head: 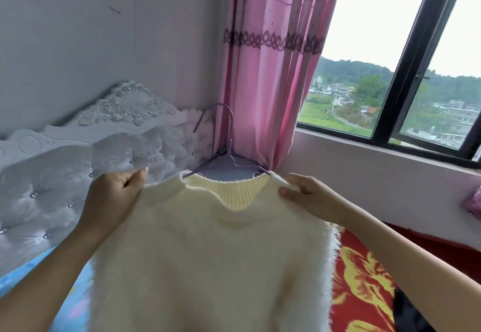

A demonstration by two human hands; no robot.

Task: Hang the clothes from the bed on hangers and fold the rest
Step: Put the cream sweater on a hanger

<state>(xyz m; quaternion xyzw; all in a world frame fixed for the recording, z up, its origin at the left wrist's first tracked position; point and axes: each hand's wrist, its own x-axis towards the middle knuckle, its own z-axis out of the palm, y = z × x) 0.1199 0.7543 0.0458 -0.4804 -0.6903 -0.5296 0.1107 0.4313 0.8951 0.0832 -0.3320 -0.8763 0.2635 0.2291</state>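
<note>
A fluffy cream sweater (213,258) hangs in front of me, held up by both shoulders over the bed. A purple hanger (229,146) sits inside its neck, with the hook rising above the ribbed collar. My left hand (114,193) grips the sweater's left shoulder. My right hand (307,193) pinches the right shoulder between thumb and fingers. The hanger's arms are hidden inside the sweater.
A white tufted headboard (86,149) stands at the left, pink curtains (270,66) behind the hanger, and a window (406,76) at the right. Below lie a blue sheet (39,277), a red and yellow blanket (364,277) and a dark garment (408,311).
</note>
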